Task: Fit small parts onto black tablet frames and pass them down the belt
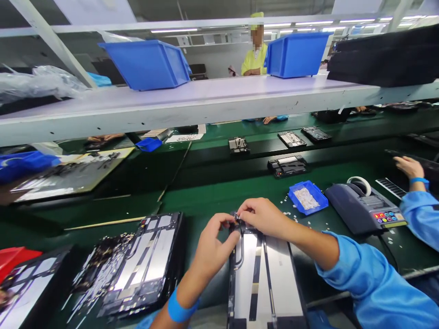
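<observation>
Both your hands pinch a small dark part (236, 225) at the top edge of the open tablet chassis (265, 278): left hand (214, 246) fingers pressed together, right hand (262, 217) curled over it. Beyond them runs the green bench (212, 192); right sits a blue tray (307, 197).

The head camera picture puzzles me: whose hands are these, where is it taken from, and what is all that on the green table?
There is no machine here. A camera worn on a person's head looks down at their own two bare hands. The left hand and right hand meet at the top edge of an opened tablet, pinching a small dark part there; it is too small to identify. Left of it on the green table lies a stack of similar tablets. To the right sit a small blue tray of pale bits and a tape dispenser. The hand at far right belongs to a co-worker.
</observation>
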The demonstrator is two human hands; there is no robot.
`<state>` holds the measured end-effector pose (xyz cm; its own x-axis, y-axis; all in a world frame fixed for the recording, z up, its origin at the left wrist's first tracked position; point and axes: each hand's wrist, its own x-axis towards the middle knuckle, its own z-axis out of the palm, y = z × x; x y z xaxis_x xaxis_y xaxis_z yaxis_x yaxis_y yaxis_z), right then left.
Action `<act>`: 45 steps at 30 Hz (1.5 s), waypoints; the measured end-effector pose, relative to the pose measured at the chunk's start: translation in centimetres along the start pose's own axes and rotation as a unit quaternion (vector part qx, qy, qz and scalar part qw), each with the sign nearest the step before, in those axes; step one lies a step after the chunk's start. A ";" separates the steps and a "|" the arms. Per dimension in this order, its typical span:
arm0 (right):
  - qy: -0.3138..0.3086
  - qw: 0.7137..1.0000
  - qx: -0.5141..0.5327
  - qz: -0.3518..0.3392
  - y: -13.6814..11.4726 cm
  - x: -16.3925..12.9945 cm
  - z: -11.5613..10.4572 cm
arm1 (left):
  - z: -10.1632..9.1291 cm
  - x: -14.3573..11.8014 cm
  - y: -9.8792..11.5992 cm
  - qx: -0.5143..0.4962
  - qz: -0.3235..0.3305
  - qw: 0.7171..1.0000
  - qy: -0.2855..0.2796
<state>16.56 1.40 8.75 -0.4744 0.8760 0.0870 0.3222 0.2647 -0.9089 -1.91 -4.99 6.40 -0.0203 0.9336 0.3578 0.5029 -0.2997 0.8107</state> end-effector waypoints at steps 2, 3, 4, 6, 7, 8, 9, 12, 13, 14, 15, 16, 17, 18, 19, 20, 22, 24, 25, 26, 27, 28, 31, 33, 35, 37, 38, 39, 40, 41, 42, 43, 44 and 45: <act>0.012 0.999 -0.028 -0.026 -0.3 -0.7 0.1 | 0.4 -0.4 0.8 -0.034 -0.090 0.995 0.012; 0.014 0.998 -0.043 -0.037 -0.5 -1.0 0.2 | 0.6 -0.5 1.1 -0.044 -0.121 0.992 0.006; 0.019 0.997 -0.058 -0.044 -0.7 -1.2 0.3 | 0.7 -0.5 1.3 -0.053 -0.142 0.988 -0.006; 0.040 0.992 -0.105 -0.049 -0.8 -1.6 0.7 | 0.8 -0.4 1.5 -0.074 -0.164 0.983 -0.022; 0.055 0.987 -0.141 -0.053 -0.8 -1.7 0.9 | 0.9 -0.3 1.5 -0.081 -0.170 0.982 -0.021; 0.068 0.979 -0.182 -0.058 -0.6 -1.9 1.1 | 0.9 -0.3 1.5 -0.082 -0.171 0.982 -0.018; 0.077 0.969 -0.226 -0.067 -0.4 -2.0 1.4 | 0.9 -0.3 1.4 -0.075 -0.167 0.983 -0.014; 0.075 0.940 -0.314 -0.107 0.3 -2.6 2.1 | 0.8 -0.6 1.1 -0.026 -0.144 0.989 0.002; 0.073 0.935 -0.327 -0.118 0.5 -2.7 2.3 | 0.8 -0.7 1.1 -0.010 -0.131 0.991 0.007; 0.071 0.931 -0.335 -0.128 0.7 -2.9 2.5 | 0.8 -0.9 1.0 0.006 -0.117 0.993 0.013; 0.072 0.928 -0.340 -0.138 0.8 -3.0 2.6 | 0.8 -1.1 0.9 0.022 -0.100 0.995 0.019; 0.074 0.925 -0.343 -0.146 1.0 -3.1 2.7 | 0.8 -1.3 0.8 0.038 -0.077 0.996 0.027; 0.075 0.922 -0.346 -0.154 1.1 -3.1 2.7 | 0.8 -1.4 0.7 0.056 -0.051 0.997 0.035; 0.074 0.920 -0.348 -0.163 1.1 -3.2 2.8 | 0.8 -1.6 0.6 0.076 -0.020 0.996 0.041; 0.071 0.918 -0.349 -0.172 1.2 -3.2 2.7 | 0.8 -1.7 0.5 0.100 0.012 0.994 0.046; 0.065 0.917 -0.350 -0.179 1.3 -3.2 2.7 | 0.8 -1.8 0.4 0.125 0.045 0.990 0.049; 0.053 0.915 -0.354 -0.188 1.4 -3.1 2.6 | 0.7 -2.0 0.3 0.177 0.102 0.978 0.050; 0.048 0.912 -0.362 -0.187 1.4 -3.0 2.4 | 0.6 -2.1 0.3 0.219 0.137 0.965 0.050; 0.050 0.911 -0.367 -0.184 1.5 -3.0 2.4 | 0.6 -2.1 0.3 0.232 0.146 0.960 0.051; 0.053 0.909 -0.373 -0.179 1.5 -3.0 2.4 | 0.6 -2.2 0.3 0.239 0.151 0.958 0.051; 0.057 0.908 -0.378 -0.174 1.4 -2.9 2.4 | 0.6 -2.2 0.3 0.238 0.150 0.958 0.049; 0.061 0.906 -0.383 -0.167 1.4 -2.9 2.5 | 0.7 -2.1 0.4 0.231 0.145 0.961 0.046; 0.080 0.900 -0.403 -0.147 0.9 -2.7 2.9 | 0.9 -1.9 0.6 0.181 0.101 0.978 0.032; 0.089 0.894 -0.418 -0.133 0.3 -2.6 2.7 | 1.0 -1.6 0.8 0.135 0.054 0.989 0.026; 0.103 0.891 -0.429 -0.108 -0.1 -2.6 1.2 | 1.1 -1.1 0.8 0.074 -0.014 0.997 0.029; 0.133 0.882 -0.449 -0.045 0.4 -2.8 -1.9 | 1.2 -0.6 0.6 -0.018 -0.102 0.994 0.023; 0.150 0.871 -0.467 0.005 1.1 -3.1 -3.9 | 1.2 -0.4 0.4 -0.071 -0.143 0.987 0.018; 0.163 0.854 -0.490 0.065 2.0 -3.4 -6.2 | 1.3 -0.3 0.2 -0.121 -0.176 0.977 0.012; 0.168 0.829 -0.516 0.134 3.3 -3.7 -8.6 | 1.4 -0.1 -0.1 -0.165 -0.200 0.966 0.008; 0.156 0.804 -0.537 0.201 4.6 -4.1 -10.8 | 1.4 -0.1 -0.3 -0.200 -0.215 0.956 0.008; 0.123 0.788 -0.546 0.258 5.9 -4.5 -12.8 | 1.5 -0.1 -0.5 -0.222 -0.223 0.949 0.012; 0.095 0.772 -0.549 0.306 7.0 -4.9 -14.2 | 1.6 -0.1 -0.7 -0.234 -0.227 0.945 0.016; 0.076 0.762 -0.551 0.331 7.8 -5.2 -15.2 | 1.7 -0.1 -0.8 -0.237 -0.230 0.944 0.021; 0.070 0.761 -0.553 0.331 8.1 -5.5 -15.4 | 1.7 -0.2 -0.8 -0.233 -0.231 0.944 0.024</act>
<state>34.43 4.93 7.19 0.1583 0.9792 -0.1269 0.9823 -0.1433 0.1202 -0.83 -4.59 4.85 -0.1891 0.9792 -0.0732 -0.0042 0.0737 0.9973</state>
